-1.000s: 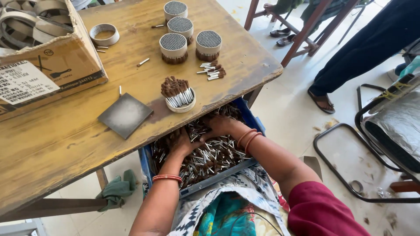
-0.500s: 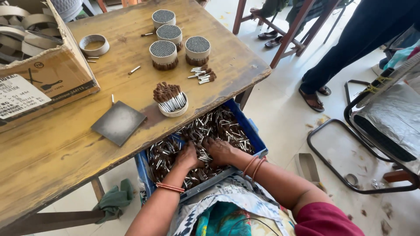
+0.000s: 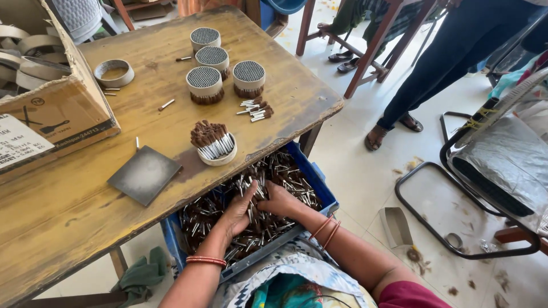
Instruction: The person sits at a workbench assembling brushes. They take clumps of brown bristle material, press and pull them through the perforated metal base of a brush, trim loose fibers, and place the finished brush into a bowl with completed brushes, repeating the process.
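Head view, my left hand [image 3: 237, 212]: sunk among the loose pins [image 3: 285, 171] in the blue crate [image 3: 328, 204]; the grip is loosely cupped, fingers bent into the heap, thumb raised.
Head view, my right hand [image 3: 278, 201]: just beside the left, touching it, the grip curled down over a clump of pins; I cannot tell how many it encloses.
Loose pins: a full heap, silver shanks with brown ends, too many to count, filling the crate that sits under the bench [image 3: 68, 228] edge, against my lap.
Packed rings [image 3: 204, 84]: four round bundles standing upright on the bench, dotted tops up.
Half-filled ring [image 3: 217, 145]: one, near the bench edge, with pins leaning in it, brown ends up.
Empty ring [image 3: 113, 73]: one, beside the cardboard box [image 3: 54, 120].
Small pile [image 3: 256, 109]: a few pins lying flat right of the packed rings.
Grey plate [image 3: 144, 174]: one, flat on the bench.
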